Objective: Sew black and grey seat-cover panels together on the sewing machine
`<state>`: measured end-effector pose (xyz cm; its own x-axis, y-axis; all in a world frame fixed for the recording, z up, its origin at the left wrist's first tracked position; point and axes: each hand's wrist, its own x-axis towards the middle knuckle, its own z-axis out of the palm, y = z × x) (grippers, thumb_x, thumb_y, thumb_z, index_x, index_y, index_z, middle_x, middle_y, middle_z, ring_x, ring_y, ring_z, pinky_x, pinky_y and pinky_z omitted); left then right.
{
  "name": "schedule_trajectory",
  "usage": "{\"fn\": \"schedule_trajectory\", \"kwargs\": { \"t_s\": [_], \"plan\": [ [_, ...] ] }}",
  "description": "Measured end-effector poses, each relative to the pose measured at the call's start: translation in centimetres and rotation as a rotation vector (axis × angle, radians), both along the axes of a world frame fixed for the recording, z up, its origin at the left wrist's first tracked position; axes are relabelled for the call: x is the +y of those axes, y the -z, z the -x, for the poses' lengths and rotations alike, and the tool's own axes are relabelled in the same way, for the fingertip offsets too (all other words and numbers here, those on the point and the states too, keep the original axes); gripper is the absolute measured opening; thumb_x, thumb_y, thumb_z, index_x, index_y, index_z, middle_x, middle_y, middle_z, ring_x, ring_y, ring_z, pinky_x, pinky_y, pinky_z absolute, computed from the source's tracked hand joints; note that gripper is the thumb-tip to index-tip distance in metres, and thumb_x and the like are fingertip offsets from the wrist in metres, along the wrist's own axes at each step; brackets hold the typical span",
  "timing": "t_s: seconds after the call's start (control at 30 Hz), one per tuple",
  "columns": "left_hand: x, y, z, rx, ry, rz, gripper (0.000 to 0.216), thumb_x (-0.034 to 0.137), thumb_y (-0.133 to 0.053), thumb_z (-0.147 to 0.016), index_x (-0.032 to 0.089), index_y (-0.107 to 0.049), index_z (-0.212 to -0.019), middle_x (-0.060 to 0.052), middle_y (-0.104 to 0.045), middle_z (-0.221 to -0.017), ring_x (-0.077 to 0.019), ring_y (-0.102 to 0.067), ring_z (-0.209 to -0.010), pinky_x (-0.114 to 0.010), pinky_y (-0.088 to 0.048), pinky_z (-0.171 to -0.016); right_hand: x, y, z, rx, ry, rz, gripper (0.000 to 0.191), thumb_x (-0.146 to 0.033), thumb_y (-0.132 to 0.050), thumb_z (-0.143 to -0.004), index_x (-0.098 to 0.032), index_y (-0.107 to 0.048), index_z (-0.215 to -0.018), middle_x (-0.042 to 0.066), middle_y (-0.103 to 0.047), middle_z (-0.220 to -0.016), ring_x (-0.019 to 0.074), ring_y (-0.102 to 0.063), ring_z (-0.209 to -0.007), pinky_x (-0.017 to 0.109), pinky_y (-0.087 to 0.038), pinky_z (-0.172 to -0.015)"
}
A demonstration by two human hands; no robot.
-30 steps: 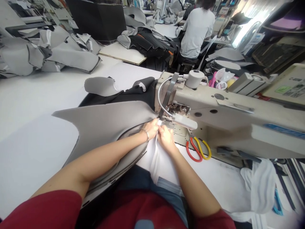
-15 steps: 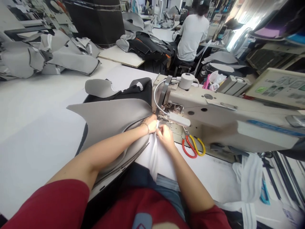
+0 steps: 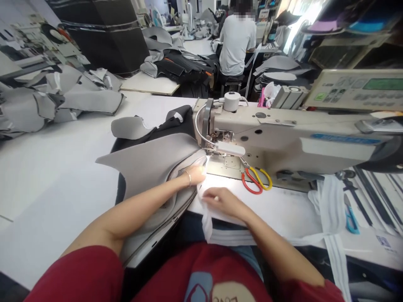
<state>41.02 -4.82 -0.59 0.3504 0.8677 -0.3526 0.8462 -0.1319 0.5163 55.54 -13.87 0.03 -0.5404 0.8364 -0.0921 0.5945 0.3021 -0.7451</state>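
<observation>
My left hand (image 3: 195,175) lies on the curved edge of a grey padded panel (image 3: 147,165), just left of the presser foot (image 3: 210,147) of an industrial sewing machine (image 3: 283,134). A black fabric piece (image 3: 171,128) lies under and behind the panel, with a smaller grey flap (image 3: 126,128) on it. My right hand (image 3: 220,201) has its fingers curled on a white fabric strip (image 3: 226,235) on the table, a little in front of the metal needle plate (image 3: 231,167). The panel's underside is hidden.
Red-and-yellow scissors (image 3: 255,180) lie next to the machine. A white table (image 3: 47,176) runs to the left, with piled grey panels (image 3: 63,98) beyond it. A seated co-worker (image 3: 236,46) works farther back. The white strip's loose end (image 3: 330,205) hangs off the right.
My right hand has moved back from the needle area toward me, with the white strip under it. My left hand stays on the panel. The view has turned slightly.
</observation>
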Motion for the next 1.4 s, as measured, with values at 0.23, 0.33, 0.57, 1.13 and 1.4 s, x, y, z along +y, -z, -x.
{"fn": "schedule_trajectory", "kwargs": {
  "t_s": [0.23,0.33,0.57,1.13,1.4],
  "plan": [
    [-0.1,-0.2,3.1,-0.657,-0.398,0.569,0.019,0.018,-0.052,-0.073,0.008,-0.049,-0.057,0.001,-0.045,-0.041,-0.0037,-0.037,-0.034,-0.016,-0.028,-0.035,1.2,2.6,-7.6,-0.875,0.709,-0.301,0.029,-0.010,-0.033,-0.080,-0.001,-0.051,-0.101,0.024,-0.053,-0.089,0.0286,-0.047,-0.086,0.038,-0.032,-0.068],
    [-0.6,-0.4,3.4,-0.644,-0.437,0.675,0.016,0.016,-0.054,-0.071,0.008,-0.050,-0.058,0.005,-0.039,-0.035,-0.0004,-0.024,-0.026,-0.015,-0.015,-0.029,1.4,3.1,-8.8,-0.848,0.661,-0.256,0.042,-0.003,-0.032,-0.076,0.002,-0.039,-0.118,0.025,-0.051,-0.092,0.0265,-0.047,-0.086,0.036,-0.032,-0.070],
    [-1.1,-1.1,3.0,-0.616,-0.491,0.674,0.008,0.009,-0.057,-0.062,0.008,-0.050,-0.057,0.006,-0.042,-0.037,0.0006,-0.027,-0.028,-0.014,-0.015,-0.029,-0.5,0.9,-8.1,-0.010,0.593,0.290,0.050,-0.022,-0.048,-0.071,-0.017,-0.037,-0.119,-0.002,-0.049,-0.061,0.0107,-0.045,-0.051,0.024,-0.036,-0.053],
    [0.1,-1.2,3.9,-0.822,-0.522,0.766,0.005,0.011,-0.055,-0.061,0.007,-0.053,-0.059,0.009,-0.029,-0.033,0.0004,-0.021,-0.028,-0.013,-0.012,-0.030,3.9,-0.3,0.0,0.441,0.051,0.861,0.031,-0.010,-0.041,-0.057,-0.017,-0.045,-0.087,-0.007,-0.045,-0.047,0.0080,-0.041,-0.036,0.018,-0.031,-0.037],
    [-1.9,-2.7,3.3,-0.663,-0.202,0.515,0.018,0.028,-0.060,-0.064,0.010,-0.060,-0.066,0.004,-0.046,-0.043,-0.0034,-0.034,-0.037,-0.017,-0.022,-0.037,1.7,-0.1,-0.4,0.126,0.222,0.317,0.010,-0.015,-0.040,-0.069,-0.018,-0.048,-0.073,-0.004,-0.045,-0.049,0.0087,-0.040,-0.043,0.020,-0.030,-0.046]
  ]
}}
